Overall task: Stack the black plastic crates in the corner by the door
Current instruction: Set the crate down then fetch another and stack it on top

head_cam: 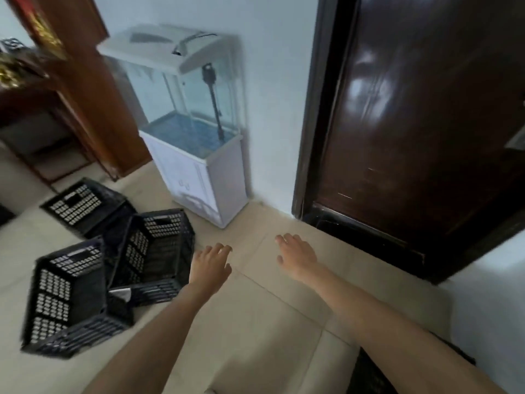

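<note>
- Reaching out, your left hand point(211, 261) and right hand point(297, 255) are spread, holding nothing.
- Three black crates point(156, 248) lie tumbled on the floor point(255, 322), left of the door point(426, 123).
- They look light, stiff; take the rims.

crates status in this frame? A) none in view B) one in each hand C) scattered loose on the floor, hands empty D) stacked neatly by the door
C: three black crates lie tipped at odd angles on the floor left of the fish tank, while the left hand and right hand are open and hold nothing.
</note>
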Tool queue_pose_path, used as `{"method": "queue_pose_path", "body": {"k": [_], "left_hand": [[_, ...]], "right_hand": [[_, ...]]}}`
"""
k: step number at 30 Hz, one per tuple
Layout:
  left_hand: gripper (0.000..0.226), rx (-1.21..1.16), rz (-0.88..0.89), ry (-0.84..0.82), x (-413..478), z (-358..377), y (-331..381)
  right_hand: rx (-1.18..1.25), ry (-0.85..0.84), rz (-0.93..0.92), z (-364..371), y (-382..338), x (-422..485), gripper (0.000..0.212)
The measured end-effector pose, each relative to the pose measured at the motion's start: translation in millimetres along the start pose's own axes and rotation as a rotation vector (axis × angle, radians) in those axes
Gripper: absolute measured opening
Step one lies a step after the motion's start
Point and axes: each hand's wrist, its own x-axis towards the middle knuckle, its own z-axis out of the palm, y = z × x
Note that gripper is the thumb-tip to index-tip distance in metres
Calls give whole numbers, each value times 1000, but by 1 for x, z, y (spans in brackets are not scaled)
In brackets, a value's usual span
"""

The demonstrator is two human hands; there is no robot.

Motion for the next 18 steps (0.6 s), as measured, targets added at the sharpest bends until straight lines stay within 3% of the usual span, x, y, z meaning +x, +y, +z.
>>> {"method": "queue_pose_path", "body": {"k": [11, 18], "left_hand": [[36, -137, -449, 76, -100, -12, -306], [33, -208, -644, 87, -143, 5, -436]], "right_hand": [[35, -2, -424, 13, -317, 104, 27], [-40, -36, -582, 38, -456, 145, 31]]}}
